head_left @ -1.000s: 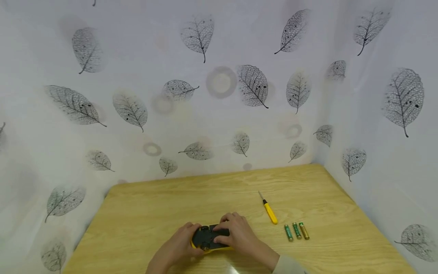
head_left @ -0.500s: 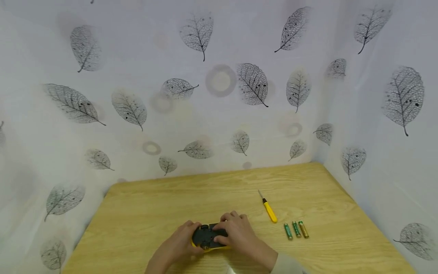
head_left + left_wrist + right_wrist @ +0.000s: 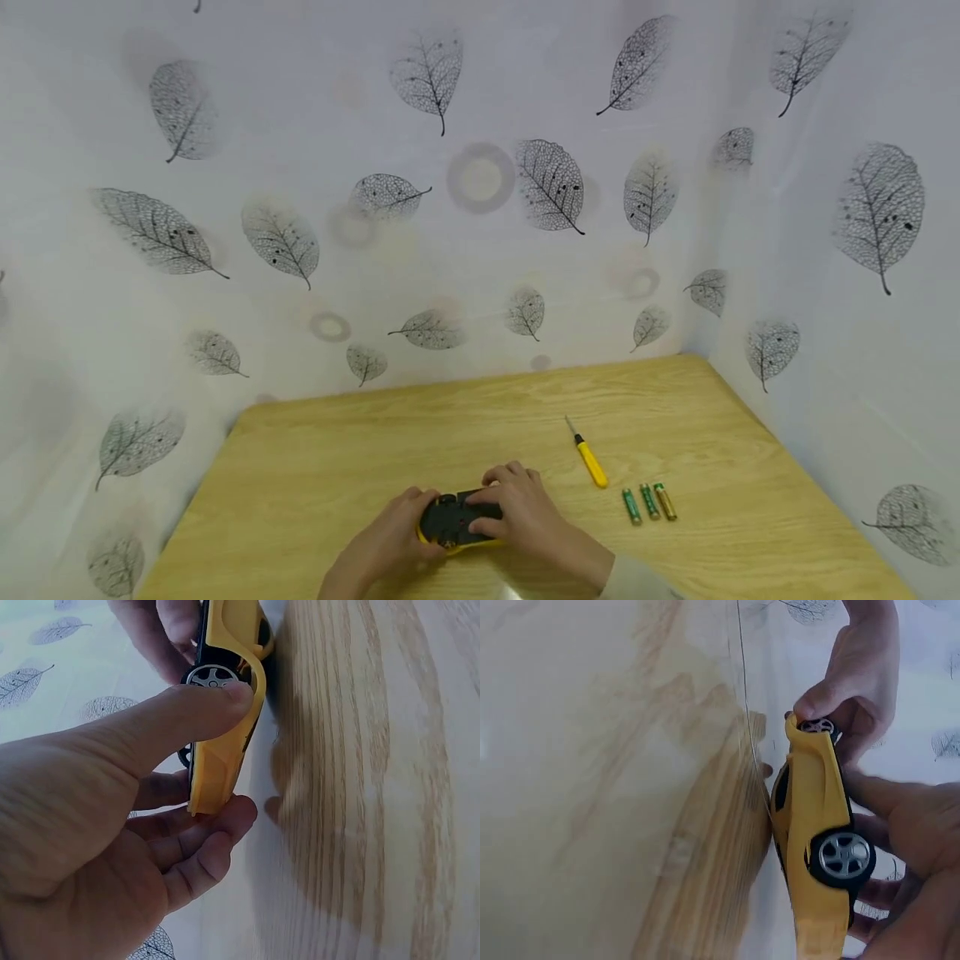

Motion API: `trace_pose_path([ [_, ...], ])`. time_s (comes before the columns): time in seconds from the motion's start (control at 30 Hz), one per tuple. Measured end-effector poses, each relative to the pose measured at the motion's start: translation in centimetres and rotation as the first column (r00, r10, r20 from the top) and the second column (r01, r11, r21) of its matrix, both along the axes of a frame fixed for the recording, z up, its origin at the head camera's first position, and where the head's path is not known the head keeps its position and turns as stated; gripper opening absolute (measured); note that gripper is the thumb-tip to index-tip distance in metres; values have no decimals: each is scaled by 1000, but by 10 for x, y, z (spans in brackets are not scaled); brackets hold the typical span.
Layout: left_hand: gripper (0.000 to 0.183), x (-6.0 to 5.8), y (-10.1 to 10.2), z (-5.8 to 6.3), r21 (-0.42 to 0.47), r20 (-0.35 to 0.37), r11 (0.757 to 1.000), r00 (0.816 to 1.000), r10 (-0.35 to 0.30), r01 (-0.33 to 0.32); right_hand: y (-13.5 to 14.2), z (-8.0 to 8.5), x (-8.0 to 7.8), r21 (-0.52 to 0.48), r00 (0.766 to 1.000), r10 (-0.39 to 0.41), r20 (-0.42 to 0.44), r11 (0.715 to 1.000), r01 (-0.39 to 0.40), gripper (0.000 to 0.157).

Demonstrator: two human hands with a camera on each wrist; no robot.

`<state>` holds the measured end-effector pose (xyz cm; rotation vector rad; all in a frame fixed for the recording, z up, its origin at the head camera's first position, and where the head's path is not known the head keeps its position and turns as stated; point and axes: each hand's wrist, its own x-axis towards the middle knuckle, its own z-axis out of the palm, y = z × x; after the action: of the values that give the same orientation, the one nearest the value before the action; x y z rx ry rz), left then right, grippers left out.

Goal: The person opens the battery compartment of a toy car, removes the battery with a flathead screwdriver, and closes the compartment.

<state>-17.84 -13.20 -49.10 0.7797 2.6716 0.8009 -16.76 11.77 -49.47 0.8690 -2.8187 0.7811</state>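
Note:
A yellow toy car (image 3: pixel 452 523) lies wheels-up near the table's front, its black underside facing me. My left hand (image 3: pixel 392 537) grips its left end; in the left wrist view the thumb (image 3: pixel 202 709) lies over a silver-spoked wheel and the fingers curl round the bumper end. From the right, my right hand (image 3: pixel 525 517) holds the car, with thumb and forefinger on the black underside and the other fingers toward its far side. The yellow flank (image 3: pixel 814 787) and a rear wheel (image 3: pixel 845 856) show in the right wrist view. The right hand covers part of the underside.
To the right on the wooden table (image 3: pixel 360 450) lies a yellow-handled screwdriver (image 3: pixel 592 463), tip pointing away. Beside it are three green and gold batteries (image 3: pixel 649 502) in a row. Leaf-printed curtain (image 3: pixel 480 250) stands behind the table and at its sides.
Both hands keep their hold on the car, which shifts only very slightly. The screwdriver and batteries stay put; the head view moves a little.

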Motion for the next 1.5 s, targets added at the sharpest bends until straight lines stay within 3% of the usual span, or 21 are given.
trace_pose_path([
  [0.13, 70, 1, 0, 0, 11, 5, 1000, 1000, 12, -12, 19, -2, 0, -121, 998, 26, 50, 992, -20, 44],
  [0.23, 70, 1, 0, 0, 17, 2, 1000, 1000, 11, -11, 37, 0, 1, -173, 998, 33, 48, 985, -25, 43],
  [0.57, 69, 1, -2, -1, 40, 10, 999, 1000, 2, -2, 76, -2, 9, -198, 995, 89, 50, 977, -78, 47],
  [0.87, 69, 1, -2, -8, 44, -12, 999, 1000, -6, 6, 84, -14, 12, -222, 991, 102, 81, 972, -82, 56],
  [1.03, 71, 0, -3, -7, 59, 15, 998, 1000, -3, 2, 84, -19, 13, -230, 986, 99, 132, 971, -66, 63],
  [1.5, 79, 1, -2, -9, 72, 73, 996, 996, 41, -46, 83, -25, 14, -244, 984, 103, 142, 967, -66, 63],
])
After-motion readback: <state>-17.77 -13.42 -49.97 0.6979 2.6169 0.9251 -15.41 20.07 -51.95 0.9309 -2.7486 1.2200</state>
